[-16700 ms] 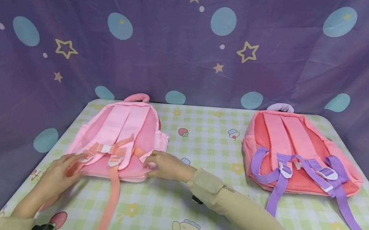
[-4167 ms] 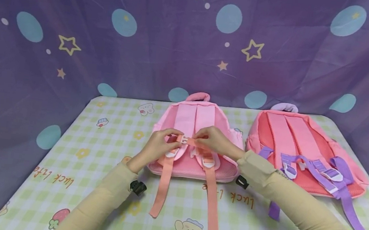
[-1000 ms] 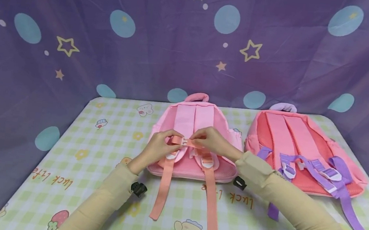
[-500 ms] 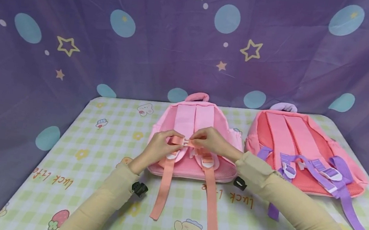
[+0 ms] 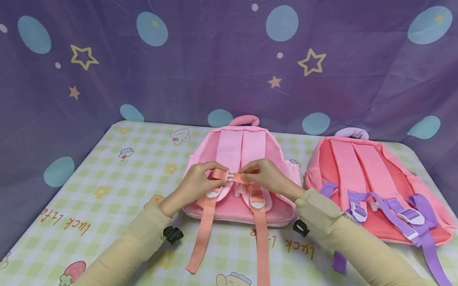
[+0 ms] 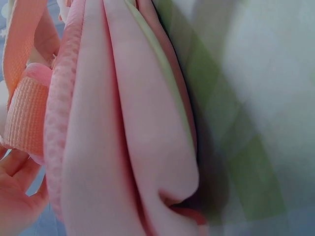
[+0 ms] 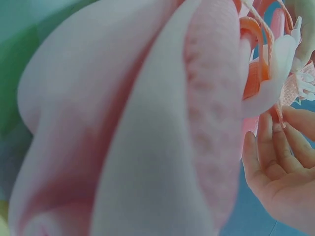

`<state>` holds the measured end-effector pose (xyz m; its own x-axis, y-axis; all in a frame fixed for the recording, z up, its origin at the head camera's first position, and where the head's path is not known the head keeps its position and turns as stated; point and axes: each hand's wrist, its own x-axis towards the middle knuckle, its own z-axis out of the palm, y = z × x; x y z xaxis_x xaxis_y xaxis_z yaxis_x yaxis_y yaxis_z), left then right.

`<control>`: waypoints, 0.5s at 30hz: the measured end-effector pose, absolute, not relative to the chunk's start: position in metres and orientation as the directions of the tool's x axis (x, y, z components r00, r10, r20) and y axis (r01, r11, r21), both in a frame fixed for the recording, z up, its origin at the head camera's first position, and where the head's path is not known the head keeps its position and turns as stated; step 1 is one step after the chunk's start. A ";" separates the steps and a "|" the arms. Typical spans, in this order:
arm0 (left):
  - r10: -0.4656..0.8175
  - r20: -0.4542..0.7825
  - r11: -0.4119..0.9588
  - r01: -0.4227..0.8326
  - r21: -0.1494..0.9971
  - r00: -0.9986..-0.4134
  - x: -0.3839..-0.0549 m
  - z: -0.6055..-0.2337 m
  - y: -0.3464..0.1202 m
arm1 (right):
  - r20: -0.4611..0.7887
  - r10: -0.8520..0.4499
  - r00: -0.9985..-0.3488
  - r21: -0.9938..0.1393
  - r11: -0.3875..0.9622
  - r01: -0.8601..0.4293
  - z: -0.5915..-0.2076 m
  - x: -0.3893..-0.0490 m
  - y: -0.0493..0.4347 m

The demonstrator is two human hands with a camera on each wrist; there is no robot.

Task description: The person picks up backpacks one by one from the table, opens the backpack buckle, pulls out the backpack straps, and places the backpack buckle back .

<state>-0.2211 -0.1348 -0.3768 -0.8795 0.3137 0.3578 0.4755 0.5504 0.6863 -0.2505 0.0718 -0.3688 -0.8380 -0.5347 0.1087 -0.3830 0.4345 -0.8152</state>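
Note:
A pink backpack [image 5: 225, 211] lies back side up on the table, its shoulder straps facing up. Across them runs an orange webbing strap [image 5: 220, 174] with a white side-release buckle [image 5: 230, 176] midway. My left hand [image 5: 199, 177] pinches the strap just left of the buckle. On the other side, my right hand [image 5: 265, 174] pinches the webbing between thumb and fingertips, also visible in the right wrist view near a white strap adjuster [image 7: 270, 93]. Two orange strap tails [image 5: 201, 240] hang toward the front edge. The pack's pale side [image 6: 93, 123] fills much of the left wrist view.
A coral backpack [image 5: 383, 181] with purple straps [image 5: 433, 259] lies close on the right, partly behind my right forearm. A checked cloth [image 5: 117, 210] covers the table. Behind stands a purple curtain [image 5: 202, 82] with stars and blue dots.
Since the oldest frame, the pink backpack has moved right to the middle, and both hands have gone from its sides to the orange strap. Over the last second my right hand shifted slightly right.

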 end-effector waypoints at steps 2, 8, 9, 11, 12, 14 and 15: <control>0.313 0.360 0.551 0.477 0.685 -0.879 -0.221 -0.377 -0.135 | 0.104 -0.533 -0.839 -0.815 0.438 -0.380 -0.369 -0.250 0.071; 0.315 0.363 0.550 0.481 0.683 -0.877 -0.221 -0.377 -0.135 | 0.119 -0.533 -0.838 -0.816 0.429 -0.388 -0.370 -0.251 0.071; 0.316 0.362 0.550 0.481 0.683 -0.877 -0.221 -0.377 -0.135 | 0.123 -0.533 -0.837 -0.815 0.427 -0.392 -0.370 -0.251 0.070; 0.320 0.361 0.549 0.482 0.683 -0.876 -0.221 -0.377 -0.135 | 0.127 -0.536 -0.835 -0.814 0.424 -0.396 -0.369 -0.250 0.069; 0.321 0.361 0.549 0.482 0.683 -0.876 -0.221 -0.377 -0.135 | 0.128 -0.538 -0.833 -0.816 0.421 -0.397 -0.369 -0.250 0.069; 0.324 0.360 0.548 0.484 0.683 -0.875 -0.221 -0.377 -0.135 | 0.127 -0.544 -0.829 -0.821 0.412 -0.396 -0.367 -0.249 0.067; 0.326 0.359 0.548 0.484 0.682 -0.875 -0.221 -0.377 -0.135 | 0.122 -0.544 -0.830 -0.824 0.410 -0.390 -0.366 -0.248 0.066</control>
